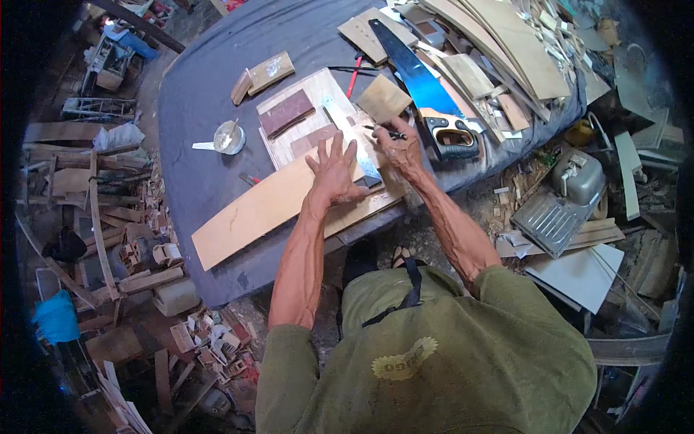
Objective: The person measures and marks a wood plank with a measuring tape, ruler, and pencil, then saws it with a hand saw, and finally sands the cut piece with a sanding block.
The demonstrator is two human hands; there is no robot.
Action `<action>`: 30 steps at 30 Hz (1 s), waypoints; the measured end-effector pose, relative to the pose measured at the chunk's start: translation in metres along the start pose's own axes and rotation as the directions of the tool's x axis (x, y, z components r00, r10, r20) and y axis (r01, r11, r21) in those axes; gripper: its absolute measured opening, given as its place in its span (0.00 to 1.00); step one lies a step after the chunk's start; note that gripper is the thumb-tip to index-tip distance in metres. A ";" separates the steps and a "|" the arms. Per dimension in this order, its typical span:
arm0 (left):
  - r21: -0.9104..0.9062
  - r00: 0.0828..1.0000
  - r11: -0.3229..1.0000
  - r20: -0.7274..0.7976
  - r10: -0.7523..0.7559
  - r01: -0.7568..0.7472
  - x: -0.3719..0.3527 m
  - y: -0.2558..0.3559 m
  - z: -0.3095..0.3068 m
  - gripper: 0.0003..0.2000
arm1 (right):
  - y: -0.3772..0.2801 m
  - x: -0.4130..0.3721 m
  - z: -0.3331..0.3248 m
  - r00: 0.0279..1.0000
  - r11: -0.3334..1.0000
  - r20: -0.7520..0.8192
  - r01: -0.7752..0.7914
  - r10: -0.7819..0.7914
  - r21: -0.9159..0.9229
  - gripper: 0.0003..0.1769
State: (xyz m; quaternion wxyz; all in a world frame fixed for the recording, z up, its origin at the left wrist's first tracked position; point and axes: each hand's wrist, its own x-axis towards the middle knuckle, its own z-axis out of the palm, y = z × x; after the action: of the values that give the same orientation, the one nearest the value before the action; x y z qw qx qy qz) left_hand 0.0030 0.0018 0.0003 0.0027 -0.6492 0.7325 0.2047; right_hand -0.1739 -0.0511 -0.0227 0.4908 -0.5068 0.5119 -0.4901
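Note:
My left hand (334,172) lies with fingers spread on a long pale wooden plank (249,217), pressing near its right end. Beside those fingers, a metal straightedge (369,172), perhaps part of a square, runs across the plank's end; my left hand partly covers the area. My right hand (402,150) is closed around a dark pen (387,133), its tip pointing left, just right of the straightedge. A small square wooden block (384,99) sits beyond that hand. Under the plank's far side is a light board (273,147) bearing a reddish-brown sandpaper-like piece (286,113).
A handsaw (419,78) with a black-and-grey handle lies right of my right hand, beside a heap of wood offcuts (499,65). Left on the dark-covered table (195,108) stand a small white tub (229,137) and two wooden blocks (271,72). Scrap wood crowds the floor.

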 end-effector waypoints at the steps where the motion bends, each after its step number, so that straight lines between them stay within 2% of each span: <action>1: -0.018 1.000 1.000 -0.016 0.007 -0.007 -0.003 0.001 0.000 0.60 | 0.001 0.001 0.002 0.999 0.998 0.023 0.048 -0.047 -0.039 0.14; 4: -0.042 1.000 0.999 -0.023 0.008 -0.009 -0.005 0.004 -0.003 0.59 | 0.002 0.005 0.007 0.981 0.971 0.061 0.190 -0.183 -0.148 0.14; 8: 0.022 0.999 0.999 -0.042 0.028 -0.027 0.001 -0.004 0.005 0.62 | -0.001 0.010 0.009 0.977 0.965 0.113 0.199 -0.181 -0.172 0.14; 17: 0.003 1.000 1.000 -0.030 0.008 -0.008 0.000 -0.001 0.002 0.63 | 0.006 0.015 0.011 0.977 0.968 0.158 0.174 -0.146 -0.180 0.16; 20: -0.030 1.000 1.000 -0.029 -0.002 0.001 -0.004 0.005 -0.003 0.60 | 0.008 0.016 0.012 0.974 0.968 0.168 0.179 -0.150 -0.174 0.16; 26: 0.015 1.000 1.000 -0.009 -0.003 0.003 -0.002 0.003 -0.001 0.63 | 0.004 0.016 0.011 0.972 0.964 0.179 0.189 -0.155 -0.190 0.15; 30: -0.019 1.000 1.000 -0.013 -0.010 0.010 -0.005 0.008 -0.006 0.60 | 0.002 0.016 0.009 0.964 0.946 0.201 0.222 -0.177 -0.234 0.14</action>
State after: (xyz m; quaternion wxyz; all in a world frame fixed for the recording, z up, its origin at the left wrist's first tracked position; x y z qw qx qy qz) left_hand -0.0021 0.0054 0.0094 -0.0074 -0.6542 0.7274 0.2071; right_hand -0.1655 -0.0673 -0.0253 0.4129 -0.6565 0.4708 -0.4206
